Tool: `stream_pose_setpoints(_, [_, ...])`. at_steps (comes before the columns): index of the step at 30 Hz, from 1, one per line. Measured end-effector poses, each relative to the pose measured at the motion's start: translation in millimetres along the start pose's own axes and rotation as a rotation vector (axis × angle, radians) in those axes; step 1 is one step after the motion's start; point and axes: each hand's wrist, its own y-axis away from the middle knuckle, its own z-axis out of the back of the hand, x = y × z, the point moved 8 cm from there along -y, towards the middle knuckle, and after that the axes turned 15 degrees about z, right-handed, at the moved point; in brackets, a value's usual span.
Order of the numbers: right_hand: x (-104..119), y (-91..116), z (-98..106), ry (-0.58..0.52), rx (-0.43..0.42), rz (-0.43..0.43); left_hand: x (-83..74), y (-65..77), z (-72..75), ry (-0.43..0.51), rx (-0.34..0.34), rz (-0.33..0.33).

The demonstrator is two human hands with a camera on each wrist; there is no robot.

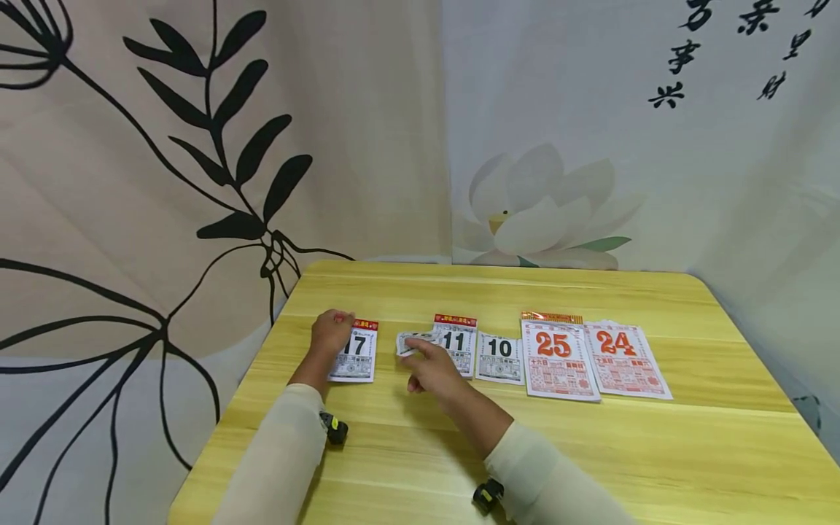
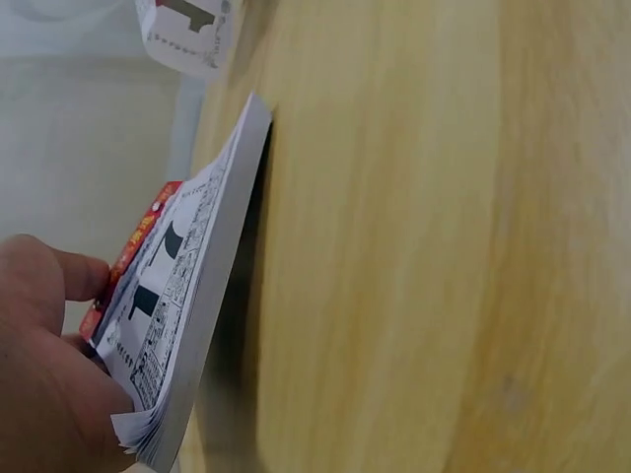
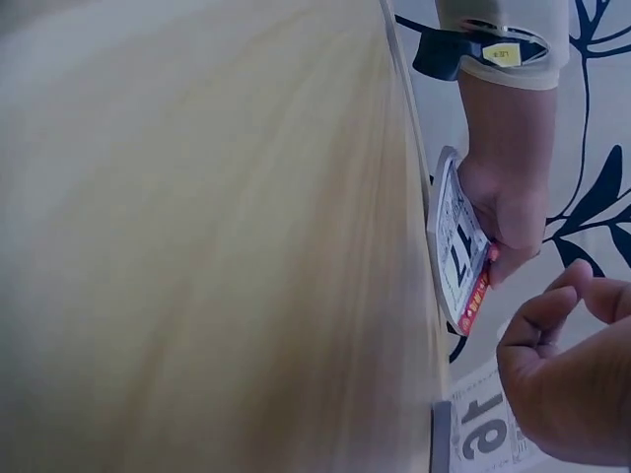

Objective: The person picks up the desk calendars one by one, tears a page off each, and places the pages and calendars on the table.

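My left hand [image 1: 330,334] grips a small tear-off calendar pad [image 1: 361,357] by its red-headed top end; the pad shows a black 17. Seen from the left wrist, this pad [image 2: 163,286] is tilted, with a shadow under its edge. To the right, my right hand [image 1: 433,372] holds a loose calendar page [image 1: 405,343] with its fingers, just left of a pad marked 11 [image 1: 459,341]. That page [image 3: 483,429] reads 16 in the right wrist view, partly covered by the right hand [image 3: 582,379]. The exact finger contact on it is hidden.
Right of the 11 pad lie a page marked 10 [image 1: 500,357], a larger pad with a red 25 [image 1: 558,361] and a page with a red 24 [image 1: 626,361]. They rest on a wood-grain table [image 1: 709,452]. Patterned cloth [image 1: 367,131] hangs behind.
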Motion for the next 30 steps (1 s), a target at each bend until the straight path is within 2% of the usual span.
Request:
stream_pose_setpoints(5, [-4.7,-3.6,-8.7,-0.014,0.0,-0.016,-4.7,-1.7,-4.2,-0.002,0.009,-0.044])
stream_pose_setpoints(16, [-19.3,-2.4,-25.1,-0.143,0.045,-0.117,-15.5,-3.6,-27.3,-0.038,-0.003,-0.155])
stream_pose_setpoints(22, [-23.6,-0.6,-29.7,-0.202,0.067,-0.15,-18.0,-0.9,-28.3,-0.079,-0.042,-0.159])
stream_pose_setpoints(30, [-32.7,-4.4,-26.5,-0.274,0.018,-0.216,-15.8,-0.4,-29.3,-0.159,-0.019,-0.159])
